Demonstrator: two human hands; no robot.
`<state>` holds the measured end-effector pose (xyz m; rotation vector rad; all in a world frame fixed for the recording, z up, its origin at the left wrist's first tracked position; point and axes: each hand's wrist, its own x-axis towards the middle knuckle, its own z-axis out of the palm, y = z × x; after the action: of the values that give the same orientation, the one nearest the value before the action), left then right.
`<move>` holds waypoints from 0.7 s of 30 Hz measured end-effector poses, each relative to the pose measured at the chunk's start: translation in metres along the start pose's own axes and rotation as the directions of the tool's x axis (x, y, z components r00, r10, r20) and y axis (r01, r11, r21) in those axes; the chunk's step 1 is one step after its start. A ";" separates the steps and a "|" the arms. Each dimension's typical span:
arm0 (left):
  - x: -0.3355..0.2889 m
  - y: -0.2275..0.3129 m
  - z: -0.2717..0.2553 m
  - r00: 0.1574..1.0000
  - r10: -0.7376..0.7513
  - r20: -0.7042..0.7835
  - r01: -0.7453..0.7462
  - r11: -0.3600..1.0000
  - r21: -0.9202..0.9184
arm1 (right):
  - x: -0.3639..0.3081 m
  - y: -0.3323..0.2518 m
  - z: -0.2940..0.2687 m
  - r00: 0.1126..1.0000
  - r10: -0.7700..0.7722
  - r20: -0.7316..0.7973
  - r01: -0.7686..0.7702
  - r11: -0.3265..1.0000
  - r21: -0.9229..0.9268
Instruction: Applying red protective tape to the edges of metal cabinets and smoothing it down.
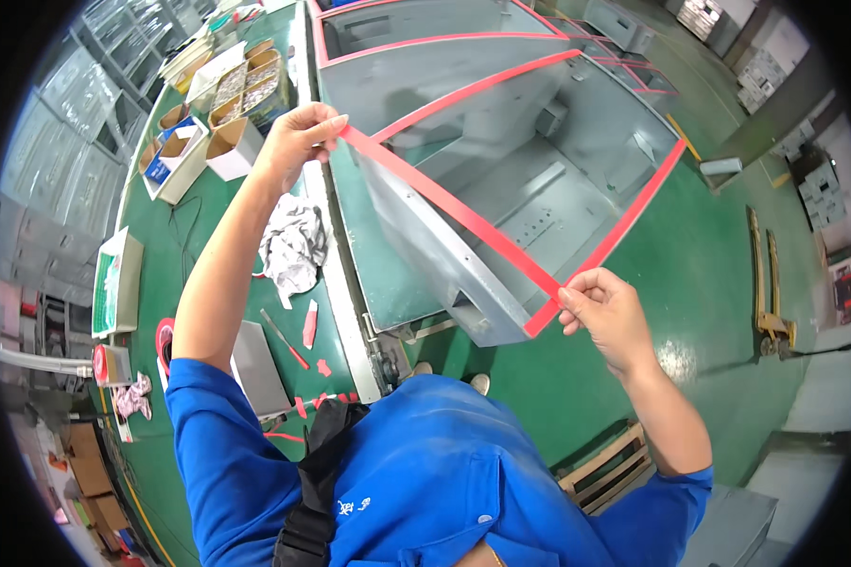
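Observation:
A grey metal cabinet shell (529, 217) lies in front of me with its open side up, and red tape runs along its rim. My left hand (304, 140) pinches one end of a red tape strip (444, 203) at the near left corner. The strip stretches taut along the near edge. At the near right corner, my right hand (607, 317) pinches the strip's other end between thumb and fingers. It crosses the tape of the right-hand edge there. Whether the strip touches the rim along its whole length, I cannot tell.
Beyond stands another red-taped shell (425, 33). The green bench (208, 241) on the left holds a crumpled rag (293, 244), a thin knife-like tool (284, 337), red tape scraps (310, 324) and parts bins (246, 90). A pallet jack (771, 312) stands at right; a wooden pallet (610, 468) lies nearby.

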<state>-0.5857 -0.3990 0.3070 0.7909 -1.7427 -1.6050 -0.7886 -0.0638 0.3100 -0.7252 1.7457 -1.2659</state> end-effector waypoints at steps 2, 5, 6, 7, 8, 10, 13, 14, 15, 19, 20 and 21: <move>0.010 -0.005 -0.003 1.000 -0.009 0.027 0.008 1.000 0.030 | 0.001 0.001 0.001 1.000 0.014 0.001 -0.014 0.999 -0.036; 0.014 -0.008 0.003 0.997 -0.072 -0.031 0.073 0.997 0.025 | 0.001 -0.003 0.005 0.997 0.078 0.007 -0.077 0.995 -0.060; 0.017 -0.012 0.003 0.996 -0.085 -0.027 0.086 0.996 0.032 | 0.000 -0.005 0.006 0.994 0.106 0.011 -0.105 0.992 -0.064; 0.019 -0.015 0.001 0.996 -0.084 -0.001 0.084 0.996 0.033 | -0.001 -0.007 0.006 0.993 0.119 0.022 -0.117 0.992 -0.050; 0.021 -0.017 0.000 0.996 -0.083 0.025 0.082 0.996 0.034 | -0.002 -0.008 0.007 0.990 0.140 0.035 -0.138 0.989 -0.052; 0.023 -0.018 0.003 0.995 -0.098 0.034 0.095 0.993 0.076 | -0.003 -0.007 0.008 0.981 0.183 0.064 -0.180 0.982 -0.057; 0.028 -0.022 0.005 0.997 -0.072 0.038 0.066 0.986 0.155 | -0.005 -0.008 0.011 0.971 0.228 0.068 -0.219 0.969 -0.111; 0.029 -0.022 0.007 0.997 -0.071 0.035 0.065 0.985 0.159 | -0.005 -0.008 0.013 0.968 0.242 0.069 -0.232 0.964 -0.129; 0.029 -0.020 0.009 0.997 -0.071 0.032 0.064 0.985 0.163 | -0.005 -0.008 0.014 0.967 0.245 0.066 -0.233 0.961 -0.151; 0.031 -0.024 0.009 0.995 -0.081 0.055 0.072 0.985 0.155 | -0.005 -0.010 0.015 0.963 0.258 0.074 -0.235 0.944 -0.230; 0.031 -0.026 0.009 0.994 -0.088 0.063 0.077 0.985 0.154 | -0.005 -0.010 0.014 0.961 0.264 0.081 -0.237 0.939 -0.248; 0.032 -0.028 0.009 0.995 -0.086 0.060 0.076 0.985 0.154 | -0.004 -0.008 0.014 0.964 0.252 0.079 -0.223 0.937 -0.268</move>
<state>-0.6120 -0.4206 0.2807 0.8999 -1.9201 -1.5813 -0.7746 -0.0695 0.3167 -0.6913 1.8606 -0.8287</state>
